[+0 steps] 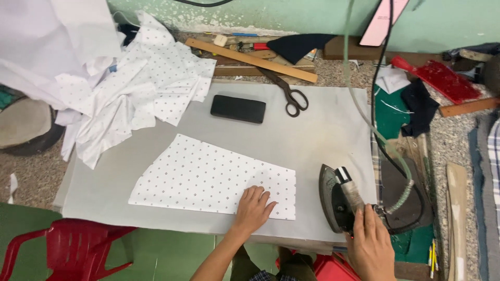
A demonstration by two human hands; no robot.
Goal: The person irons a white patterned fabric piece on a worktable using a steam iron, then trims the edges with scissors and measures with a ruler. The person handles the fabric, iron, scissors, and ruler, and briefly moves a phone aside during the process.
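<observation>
Pressing flat with spread fingers, the left hand (253, 208) pins the dotted fabric piece (208, 177) on the grey surface (312, 130); the right hand (371, 244) grips the upended iron (338, 200) beside it.

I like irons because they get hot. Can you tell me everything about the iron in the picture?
The iron is dark grey and looks like heavy metal. It stands upright on its heel at the right edge of the grey pressing board, its flat soleplate facing left. Its handle looks wrapped in pale tape. A greenish hose and a black cord run up from its back. The right hand grips the handle from below. Whether it is hot cannot be seen.
</observation>
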